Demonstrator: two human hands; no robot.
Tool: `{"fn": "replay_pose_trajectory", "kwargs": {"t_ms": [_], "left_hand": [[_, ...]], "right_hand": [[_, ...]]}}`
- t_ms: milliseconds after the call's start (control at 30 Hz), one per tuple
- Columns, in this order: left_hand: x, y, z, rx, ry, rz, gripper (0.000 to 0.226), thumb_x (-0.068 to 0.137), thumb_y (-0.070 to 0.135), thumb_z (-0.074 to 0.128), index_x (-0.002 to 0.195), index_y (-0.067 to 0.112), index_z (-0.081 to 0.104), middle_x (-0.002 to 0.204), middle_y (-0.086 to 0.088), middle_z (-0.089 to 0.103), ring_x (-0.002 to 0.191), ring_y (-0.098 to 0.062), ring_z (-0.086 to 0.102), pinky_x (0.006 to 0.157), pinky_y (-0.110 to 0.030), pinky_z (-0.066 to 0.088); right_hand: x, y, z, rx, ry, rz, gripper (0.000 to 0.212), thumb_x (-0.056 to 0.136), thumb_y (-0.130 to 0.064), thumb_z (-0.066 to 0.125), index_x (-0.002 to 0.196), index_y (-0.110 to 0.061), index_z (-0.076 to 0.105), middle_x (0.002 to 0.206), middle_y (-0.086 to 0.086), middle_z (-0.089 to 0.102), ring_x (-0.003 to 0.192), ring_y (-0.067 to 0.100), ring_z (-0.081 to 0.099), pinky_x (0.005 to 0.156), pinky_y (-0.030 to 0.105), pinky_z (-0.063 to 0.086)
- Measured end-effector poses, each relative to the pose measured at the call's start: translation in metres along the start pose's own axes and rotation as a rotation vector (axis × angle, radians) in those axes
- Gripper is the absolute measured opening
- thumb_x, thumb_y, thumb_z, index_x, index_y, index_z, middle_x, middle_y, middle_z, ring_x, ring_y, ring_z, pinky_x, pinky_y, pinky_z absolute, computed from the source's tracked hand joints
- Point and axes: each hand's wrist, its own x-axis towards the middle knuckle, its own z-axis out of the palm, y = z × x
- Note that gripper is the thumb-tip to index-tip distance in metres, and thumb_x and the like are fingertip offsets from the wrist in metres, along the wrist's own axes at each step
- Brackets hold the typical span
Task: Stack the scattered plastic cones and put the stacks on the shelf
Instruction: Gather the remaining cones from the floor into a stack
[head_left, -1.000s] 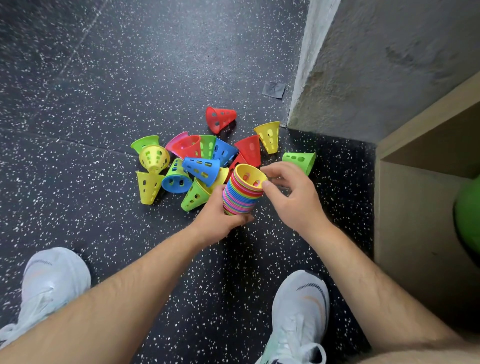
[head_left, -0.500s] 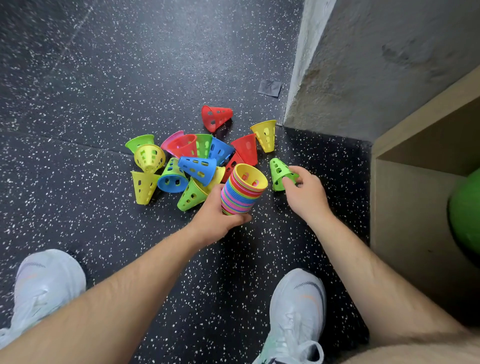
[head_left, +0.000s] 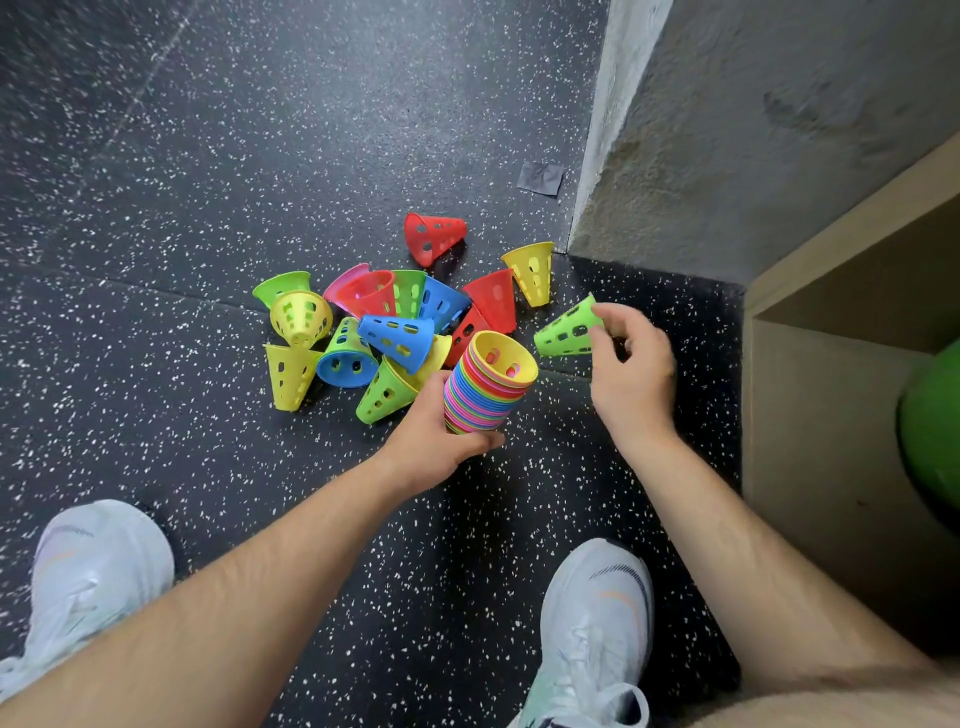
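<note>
Our right hand (head_left: 634, 369) has left the stack's mouth, gone out to the floor by the wall, and now has hold of the green cone (head_left: 563, 335) that lay there a moment ago. We judge that one more cone is about to be nested. About a dozen loose cones (head_left: 384, 332) are still heaped on the speckled floor (head_left: 208, 156), and the shelf (head_left: 831, 291) stands at our right.

Our left hand (head_left: 434, 441) keeps its fingers wrapped round the stack (head_left: 488, 387), tilted, low and just in front of the heap. The stack is a tight sleeve of many-coloured rims with a yellow cone innermost, its mouth open. The green cone is perforated, narrow end toward the stack. Its wide rim is pinched between our right thumb and forefinger, and the other fingers are loosely curled.
</note>
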Motion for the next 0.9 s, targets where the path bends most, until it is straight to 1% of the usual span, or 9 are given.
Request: {"fn": "replay_pose_trajectory", "kwargs": {"t_ms": [67, 133, 200, 333, 500, 567, 733, 833, 900], "left_hand": [[0.0, 0.001, 0.0, -0.003, -0.001, -0.003, 0.071, 0.077, 0.017, 0.09, 0.129, 0.025, 0.042, 0.114, 0.0, 0.064, 0.102, -0.01, 0.066, 0.084, -0.022, 0.055], [0.0, 0.001, 0.0, -0.003, -0.002, -0.006, 0.071, 0.078, 0.017, 0.09, 0.129, 0.025, 0.042, 0.113, 0.0, 0.064, 0.1, -0.009, 0.066, 0.083, -0.022, 0.055], [0.0, 0.0, 0.0, -0.007, -0.002, -0.006, 0.071, 0.078, 0.017, 0.09, 0.129, 0.025, 0.042, 0.113, 0.0, 0.064, 0.099, -0.009, 0.066, 0.084, -0.023, 0.055], [0.0, 0.0, 0.0, 0.0, 0.002, -0.002, 0.071, 0.077, 0.018, 0.09, 0.128, 0.027, 0.042, 0.114, -0.001, 0.065, 0.101, -0.011, 0.065, 0.089, -0.027, 0.056], [0.001, 0.0, 0.001, -0.008, 0.016, -0.006, 0.071, 0.077, 0.016, 0.09, 0.128, 0.023, 0.042, 0.114, -0.002, 0.065, 0.099, -0.009, 0.064, 0.086, -0.023, 0.055], [0.001, 0.0, 0.002, -0.008, 0.012, -0.008, 0.071, 0.077, 0.016, 0.09, 0.129, 0.022, 0.042, 0.114, -0.002, 0.064, 0.099, -0.01, 0.065, 0.086, -0.024, 0.055], [0.002, 0.0, 0.0, -0.021, 0.018, -0.005, 0.076, 0.076, 0.018, 0.091, 0.133, 0.021, 0.042, 0.118, -0.005, 0.066, 0.106, -0.017, 0.068, 0.091, -0.029, 0.058], [0.003, -0.001, -0.002, -0.015, 0.024, -0.029, 0.081, 0.072, 0.026, 0.092, 0.135, 0.023, 0.042, 0.119, -0.003, 0.066, 0.109, -0.017, 0.067, 0.096, -0.034, 0.057], [0.003, 0.0, -0.003, -0.014, 0.03, -0.045, 0.079, 0.074, 0.025, 0.092, 0.134, 0.022, 0.042, 0.118, -0.002, 0.066, 0.105, -0.012, 0.066, 0.092, -0.028, 0.056]], "right_hand": [[0.001, -0.009, -0.002, 0.061, 0.027, -0.039, 0.034, 0.095, -0.016, 0.06, 0.122, -0.036, 0.065, 0.105, -0.014, 0.066, 0.11, 0.01, 0.056, 0.097, 0.029, 0.047], [0.001, -0.017, -0.004, 0.157, 0.036, -0.065, 0.038, 0.095, -0.017, 0.061, 0.125, -0.04, 0.062, 0.107, -0.012, 0.067, 0.111, 0.015, 0.061, 0.096, 0.033, 0.051], [-0.001, -0.023, -0.005, 0.189, 0.033, -0.115, 0.034, 0.095, -0.017, 0.063, 0.122, -0.038, 0.066, 0.109, -0.008, 0.068, 0.109, 0.017, 0.064, 0.095, 0.038, 0.053], [-0.011, -0.032, -0.003, 0.18, -0.031, -0.222, 0.023, 0.095, -0.022, 0.065, 0.109, -0.04, 0.07, 0.107, -0.015, 0.067, 0.106, 0.018, 0.065, 0.092, 0.045, 0.053], [-0.023, -0.035, 0.001, 0.075, -0.167, -0.27, 0.016, 0.093, -0.02, 0.068, 0.103, -0.031, 0.074, 0.103, -0.014, 0.067, 0.11, 0.013, 0.058, 0.095, 0.034, 0.049], [-0.027, -0.034, 0.003, 0.085, -0.232, -0.273, 0.016, 0.093, -0.018, 0.068, 0.102, -0.029, 0.073, 0.105, -0.016, 0.067, 0.11, 0.011, 0.059, 0.095, 0.036, 0.05], [-0.026, -0.024, 0.008, 0.158, -0.401, -0.325, 0.015, 0.089, -0.011, 0.064, 0.098, -0.018, 0.074, 0.117, -0.004, 0.064, 0.117, 0.016, 0.06, 0.098, 0.044, 0.052], [-0.021, -0.025, 0.011, 0.201, -0.42, -0.277, 0.02, 0.09, -0.009, 0.059, 0.102, -0.019, 0.071, 0.12, -0.005, 0.06, 0.12, 0.014, 0.058, 0.097, 0.037, 0.053], [-0.008, -0.025, 0.015, 0.151, -0.398, -0.262, 0.024, 0.093, -0.009, 0.056, 0.109, -0.021, 0.068, 0.121, -0.007, 0.059, 0.119, 0.007, 0.056, 0.096, 0.031, 0.052]]}}
